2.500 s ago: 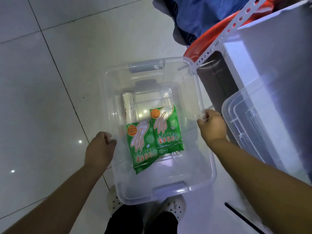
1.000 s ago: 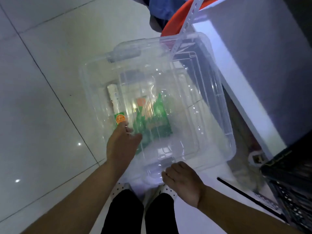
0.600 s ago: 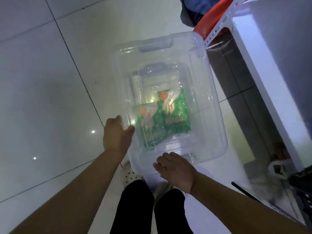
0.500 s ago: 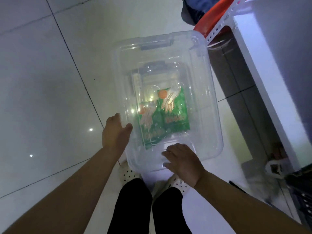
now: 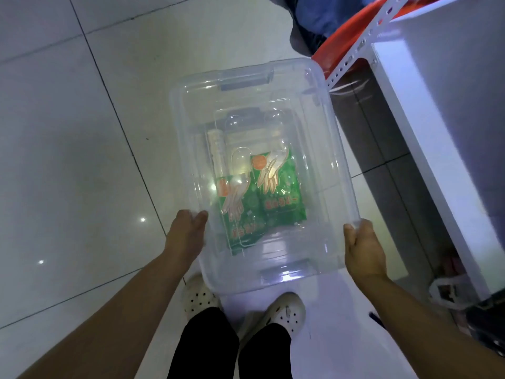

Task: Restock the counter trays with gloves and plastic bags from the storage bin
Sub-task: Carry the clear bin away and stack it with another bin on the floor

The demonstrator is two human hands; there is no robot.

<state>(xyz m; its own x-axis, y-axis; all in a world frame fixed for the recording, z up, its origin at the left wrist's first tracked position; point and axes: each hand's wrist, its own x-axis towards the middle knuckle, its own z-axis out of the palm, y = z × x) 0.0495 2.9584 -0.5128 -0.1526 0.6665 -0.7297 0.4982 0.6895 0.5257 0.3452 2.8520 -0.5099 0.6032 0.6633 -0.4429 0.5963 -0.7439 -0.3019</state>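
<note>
Hands grip the clear storage bin (image 5: 332, 170) at its two near corners, over the tiled floor (image 5: 68, 160). The left hand (image 5: 187, 233) holds the near left corner: the thumb lies on top of the rim, and the other fingers go down the side close together; their tips I cannot see. The right hand (image 5: 363, 250) holds the near right corner, with the fingers curled round the edge and pressed together. A clear lid (image 5: 308, 127) lies on the bin, and a grey-blue latch (image 5: 246, 80) shows at the far end. Through the lid two green packs are seen on the bottom, in the near half: the left glove pack (image 5: 243, 222) and the right glove pack (image 5: 282, 198), side by side and touching. A white roll (image 5: 217, 151) lies just beyond the left pack, along the left wall. White shoes (image 5: 287, 310) and black trousers (image 5: 207, 346) show under the near end. A white counter (image 5: 437, 132) stands at the right, near the bin.
</note>
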